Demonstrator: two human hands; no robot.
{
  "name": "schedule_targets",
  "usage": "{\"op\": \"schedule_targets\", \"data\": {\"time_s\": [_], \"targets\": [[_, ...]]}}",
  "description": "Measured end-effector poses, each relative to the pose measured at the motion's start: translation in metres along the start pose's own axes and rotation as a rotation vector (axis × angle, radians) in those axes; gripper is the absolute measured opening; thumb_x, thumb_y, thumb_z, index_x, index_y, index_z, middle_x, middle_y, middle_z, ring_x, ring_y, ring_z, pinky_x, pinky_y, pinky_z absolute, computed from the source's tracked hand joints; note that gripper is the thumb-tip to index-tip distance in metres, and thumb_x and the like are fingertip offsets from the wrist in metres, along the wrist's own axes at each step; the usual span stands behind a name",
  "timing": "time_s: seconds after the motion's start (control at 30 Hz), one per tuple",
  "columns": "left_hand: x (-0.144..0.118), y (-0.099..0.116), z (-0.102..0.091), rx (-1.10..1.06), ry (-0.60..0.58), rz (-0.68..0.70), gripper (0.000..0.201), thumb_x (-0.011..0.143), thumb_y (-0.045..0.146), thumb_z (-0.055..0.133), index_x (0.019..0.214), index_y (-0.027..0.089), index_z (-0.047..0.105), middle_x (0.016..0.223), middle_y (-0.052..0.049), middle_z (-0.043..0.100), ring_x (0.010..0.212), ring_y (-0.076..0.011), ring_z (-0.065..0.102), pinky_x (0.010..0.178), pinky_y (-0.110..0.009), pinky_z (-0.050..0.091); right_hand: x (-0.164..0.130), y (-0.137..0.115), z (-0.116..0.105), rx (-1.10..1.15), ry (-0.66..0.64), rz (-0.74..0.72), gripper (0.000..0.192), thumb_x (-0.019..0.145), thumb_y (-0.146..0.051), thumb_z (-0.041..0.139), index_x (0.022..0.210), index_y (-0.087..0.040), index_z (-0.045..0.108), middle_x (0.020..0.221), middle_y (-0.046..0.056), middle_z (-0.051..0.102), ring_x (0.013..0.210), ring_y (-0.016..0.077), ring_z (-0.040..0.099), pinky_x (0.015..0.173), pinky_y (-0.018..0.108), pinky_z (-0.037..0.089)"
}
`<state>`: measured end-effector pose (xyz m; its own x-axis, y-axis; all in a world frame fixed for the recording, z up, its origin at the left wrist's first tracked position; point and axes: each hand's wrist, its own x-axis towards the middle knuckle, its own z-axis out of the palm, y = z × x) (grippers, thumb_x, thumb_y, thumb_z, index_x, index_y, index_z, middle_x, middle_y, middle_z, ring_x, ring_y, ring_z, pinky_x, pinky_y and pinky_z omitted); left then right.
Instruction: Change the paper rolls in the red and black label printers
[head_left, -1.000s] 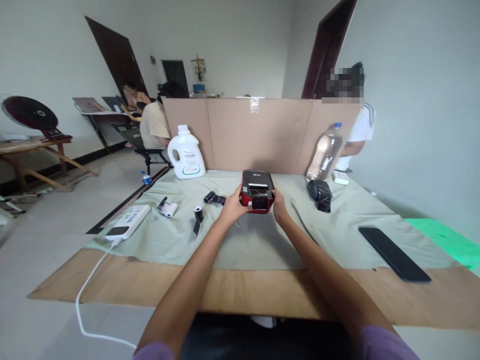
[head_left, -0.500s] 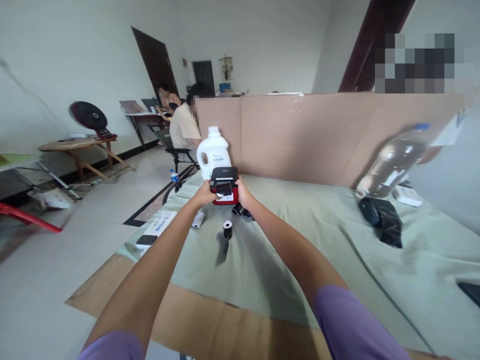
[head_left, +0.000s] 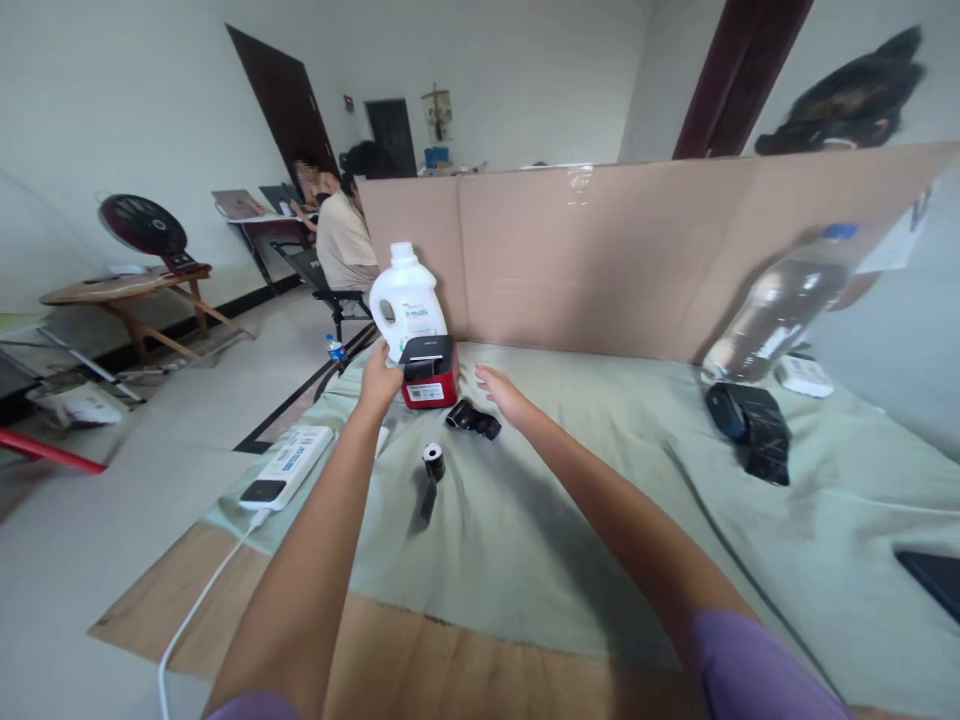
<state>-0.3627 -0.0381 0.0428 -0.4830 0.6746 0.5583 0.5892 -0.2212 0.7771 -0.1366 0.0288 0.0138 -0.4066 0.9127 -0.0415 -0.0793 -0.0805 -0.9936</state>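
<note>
A small red and black label printer (head_left: 430, 390) stands on the green cloth, with a dark strip at its front slot and a white label below. My left hand (head_left: 380, 380) is at its left side, fingers stretched out; whether it touches the printer I cannot tell. To the right of the printer, my right hand (head_left: 504, 392) is apart from it, open and holding nothing. Just below lies a loose dark roll with a shiny strip (head_left: 474, 419). Closer to me stands a small black roll (head_left: 433, 460) with its end trailing out. Behind the printer is a white jug (head_left: 411, 300).
A white power strip (head_left: 289, 465) with a cable lies at the left edge of the cloth. A tall cardboard panel (head_left: 570, 260) bounds the back. At right are a large clear bottle (head_left: 776, 310), a black device (head_left: 750, 425) and a phone (head_left: 934, 578). People sit beyond.
The printer has been set down on the cloth in front of the jug. My right hand has let go and moved right; the left has loosened at its side. The view has shifted slightly.
</note>
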Motion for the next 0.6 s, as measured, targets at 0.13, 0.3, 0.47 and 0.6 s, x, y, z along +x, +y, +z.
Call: {"op": "schedule_targets", "data": {"time_s": [0.13, 0.3, 0.47, 0.6], "targets": [[-0.038, 0.052, 0.031, -0.200, 0.141, 0.003, 0.053, 0.077, 0.000, 0.047, 0.129, 0.012, 0.047, 0.139, -0.018, 0.060, 0.137, -0.0252, 0.052, 0.116, -0.047, 0.041, -0.064, 0.009, -0.094, -0.118, 0.126, -0.086, 0.024, 0.074, -0.033, 0.070, 0.096, -0.028, 0.073, 0.124, 0.006, 0.069, 0.129, 0.0298, 0.054, 0.116, 0.050, 0.032], [-0.126, 0.112, 0.096, -0.152, -0.120, 0.104, 0.038, 0.079, 0.007, 0.048, 0.112, 0.020, 0.061, 0.120, -0.009, 0.072, 0.116, -0.0226, 0.067, 0.108, -0.043, 0.050, -0.141, 0.016, -0.203, -0.460, 0.325, -0.213, 0.024, 0.070, -0.030, 0.066, 0.091, -0.026, 0.075, 0.111, 0.009, 0.074, 0.112, 0.0320, 0.063, 0.109, 0.052, 0.040], [-0.226, 0.144, 0.139, 0.211, -0.691, 0.282, 0.041, 0.088, 0.023, 0.053, 0.128, 0.023, 0.063, 0.133, -0.010, 0.067, 0.127, -0.0281, 0.060, 0.113, -0.050, 0.045, -0.199, 0.001, -0.282, -0.756, 0.593, -0.266, 0.029, 0.075, -0.030, 0.055, 0.097, -0.024, 0.073, 0.110, 0.010, 0.073, 0.105, 0.0301, 0.064, 0.104, 0.048, 0.045], [-0.277, 0.161, 0.145, 0.414, -0.974, 0.389, 0.054, 0.097, 0.040, 0.044, 0.148, 0.023, 0.047, 0.161, -0.010, 0.037, 0.152, -0.0292, 0.029, 0.125, -0.058, 0.018, -0.223, -0.015, -0.330, -0.989, 0.849, -0.297, 0.031, 0.080, -0.030, 0.051, 0.105, -0.021, 0.068, 0.117, 0.015, 0.068, 0.115, 0.0317, 0.057, 0.107, 0.051, 0.040]]}}
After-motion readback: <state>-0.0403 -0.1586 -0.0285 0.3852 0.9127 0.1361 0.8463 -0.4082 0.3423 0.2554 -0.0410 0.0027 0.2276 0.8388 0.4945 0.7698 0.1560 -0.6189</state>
